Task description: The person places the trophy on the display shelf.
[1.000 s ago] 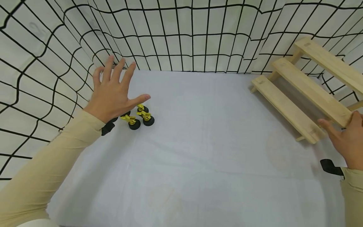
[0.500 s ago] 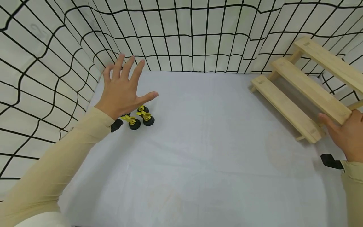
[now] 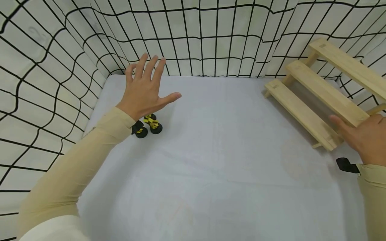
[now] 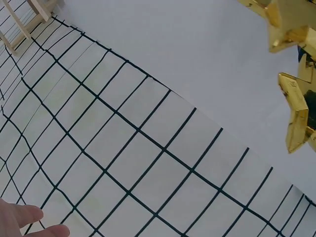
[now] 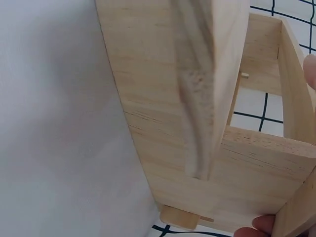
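Note:
My left hand (image 3: 143, 88) is held over the far left of the white surface, fingers spread and thumb out, holding nothing. Just below its wrist stand gold star trophies (image 3: 153, 122) on round black bases, partly hidden by the wrist and its black camera. Large gold star points (image 4: 296, 113) fill the right side of the left wrist view, apart from the fingertips (image 4: 29, 215). At the right, a three-tier wooden step shelf (image 3: 301, 112) stands at an angle. My right hand (image 3: 369, 139) grips its near end by the middle tier; fingertips (image 5: 261, 224) show against the wood.
Black wire grid panels (image 3: 208, 40) wall in the left, back and right sides, with pale sheeting behind them. A white cloth (image 3: 217, 160) covers the surface between the trophies and the shelf.
My left hand has moved to the right, still spread, and its wrist now covers more of the trophies. My right hand has shifted slightly forward along the shelf's end. The shelf looks nearly unmoved.

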A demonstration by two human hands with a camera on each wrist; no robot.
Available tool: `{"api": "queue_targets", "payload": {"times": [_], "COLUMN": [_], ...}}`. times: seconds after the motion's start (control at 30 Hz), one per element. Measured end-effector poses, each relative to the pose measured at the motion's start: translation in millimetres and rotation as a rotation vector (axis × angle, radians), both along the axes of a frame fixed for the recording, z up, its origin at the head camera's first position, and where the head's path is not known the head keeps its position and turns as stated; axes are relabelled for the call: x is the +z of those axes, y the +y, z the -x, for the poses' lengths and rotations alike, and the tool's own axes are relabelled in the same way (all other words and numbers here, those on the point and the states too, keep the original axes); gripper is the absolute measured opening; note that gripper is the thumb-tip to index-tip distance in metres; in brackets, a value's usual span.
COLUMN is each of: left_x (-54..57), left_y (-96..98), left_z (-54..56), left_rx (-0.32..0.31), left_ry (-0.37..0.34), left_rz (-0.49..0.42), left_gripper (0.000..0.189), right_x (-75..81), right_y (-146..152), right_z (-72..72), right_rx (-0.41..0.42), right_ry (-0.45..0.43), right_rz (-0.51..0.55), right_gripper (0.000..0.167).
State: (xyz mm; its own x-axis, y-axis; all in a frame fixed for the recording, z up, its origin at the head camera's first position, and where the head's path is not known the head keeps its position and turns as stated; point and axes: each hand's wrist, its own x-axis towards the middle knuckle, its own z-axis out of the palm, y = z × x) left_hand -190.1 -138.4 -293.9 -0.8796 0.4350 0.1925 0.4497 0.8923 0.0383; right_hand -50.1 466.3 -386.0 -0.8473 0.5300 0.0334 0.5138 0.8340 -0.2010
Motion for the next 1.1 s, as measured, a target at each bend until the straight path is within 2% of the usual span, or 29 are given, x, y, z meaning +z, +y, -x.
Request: {"api": "queue_targets", "payload": {"times": [0.1,0.17,0.33,0.5,0.67,0.87,0.97,1.1], "left_x": [-0.9,-1.6,-2.3,-7.6,-14.0,-18.8,-23.5,-30.9], "left_y": [8.9,14.0,26.8,41.0,55.4,71.2,81.2,95.1], "left_z": [3.0,4.6,10.7,21.9,30.1,37.2,40.3,42.8], "left_rx": [-0.021,-0.029,-0.029,-0.019,-0.031,-0.040,-0.060,-0.097], "left_ry": [0.011,0.010,-0.001,0.023,0.013,0.020,0.004,-0.015], "left_rz": [-0.009,-0.008,-0.014,-0.058,-0.067,-0.078,-0.075,-0.073], "left_gripper": [0.106,0.106,0.106,0.106,0.106,0.105,0.105,0.104], "right_x": [-3.0,-5.3,-10.6,-10.5,-10.6,-15.0,-15.7,-15.0], "right_y": [-1.5,-3.7,-3.0,2.7,4.3,3.6,4.4,6.9], "right_z": [-1.9,-3.5,-4.6,-2.3,-0.6,-0.2,-2.3,-5.4], "right_rx": [0.007,0.017,0.031,0.019,0.008,0.038,0.034,0.052], "right_ry": [0.058,0.130,0.239,0.161,0.103,0.107,0.076,0.134], "right_rz": [-0.048,-0.086,-0.105,-0.016,0.003,-0.022,-0.012,-0.012], "right_gripper": [0.143,0.141,0.136,0.136,0.136,0.135,0.135,0.133]}}
